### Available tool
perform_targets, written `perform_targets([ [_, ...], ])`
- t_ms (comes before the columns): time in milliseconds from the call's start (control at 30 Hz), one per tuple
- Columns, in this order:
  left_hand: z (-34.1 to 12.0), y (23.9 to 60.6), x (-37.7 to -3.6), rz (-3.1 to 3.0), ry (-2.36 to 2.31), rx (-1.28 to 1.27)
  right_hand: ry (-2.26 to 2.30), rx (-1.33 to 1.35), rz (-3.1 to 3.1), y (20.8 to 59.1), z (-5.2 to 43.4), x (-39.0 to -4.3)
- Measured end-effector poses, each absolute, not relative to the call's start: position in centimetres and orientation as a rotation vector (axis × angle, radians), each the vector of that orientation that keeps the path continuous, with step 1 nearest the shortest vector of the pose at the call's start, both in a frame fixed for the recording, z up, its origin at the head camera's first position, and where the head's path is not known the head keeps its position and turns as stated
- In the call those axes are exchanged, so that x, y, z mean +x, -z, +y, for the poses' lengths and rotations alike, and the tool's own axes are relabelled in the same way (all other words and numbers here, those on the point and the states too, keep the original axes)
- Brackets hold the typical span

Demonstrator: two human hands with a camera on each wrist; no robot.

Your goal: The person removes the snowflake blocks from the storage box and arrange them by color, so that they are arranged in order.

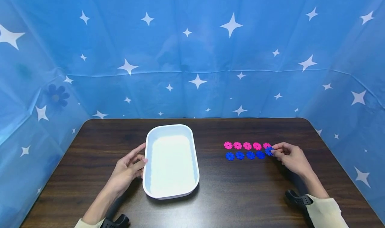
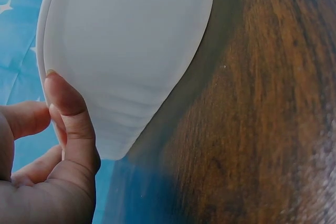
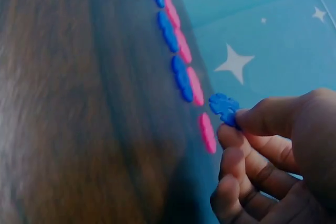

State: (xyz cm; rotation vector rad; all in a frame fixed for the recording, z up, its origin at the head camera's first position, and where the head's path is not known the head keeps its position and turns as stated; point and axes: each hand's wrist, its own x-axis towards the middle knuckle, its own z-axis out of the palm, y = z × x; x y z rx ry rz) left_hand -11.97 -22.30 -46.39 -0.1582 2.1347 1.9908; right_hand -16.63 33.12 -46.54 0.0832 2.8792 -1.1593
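Observation:
A white rectangular tray (image 1: 171,161) with rounded corners rests on the table, its inside bare. My left hand (image 1: 127,168) grips the tray's left rim, thumb on top and fingers against the outer wall; the left wrist view shows the thumb (image 2: 71,108) over the edge. Between thumb and fingertips, my right hand (image 1: 290,158) pinches a blue flower-shaped disc (image 3: 224,106), raised off the table. It is at the right end of a row of pink flower discs (image 1: 247,146) and a row of blue flower discs (image 1: 240,155), which lie flat side by side.
The dark wood-grain table (image 1: 225,194) reaches back to a blue curtain (image 1: 186,54) with white stars, which also hangs at both sides. Black straps (image 1: 297,199) sit on both wrists, next to pale sleeves (image 1: 326,211).

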Motion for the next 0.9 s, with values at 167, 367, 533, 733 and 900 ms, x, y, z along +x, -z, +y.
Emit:
perform_targets([
  [167, -22.5, 46.4, -11.9, 2.139, -1.988, -0.162, 1.061, 0.12, 2.905, 47.2, 33.3, -16.7],
  [367, -22.7, 46.5, -11.7, 2.13, -1.995, -0.179, 0.973, 0.147, 2.939, 47.3, 33.0, -16.8],
  [533, -22.8, 46.3, -11.4, 2.15, -1.986, -0.19, 0.979, 0.175, 2.951, 47.4, 32.6, -17.0],
  [733, -23.4, 46.2, -11.3, 2.103, -2.028, -0.121, 0.979, 0.15, 3.0, 47.4, 32.5, -17.0],
  [900, -24.8, 46.3, -11.1, 2.11, -2.052, -0.113, 0.985, 0.067, 3.035, 46.9, 32.6, -16.4],
])
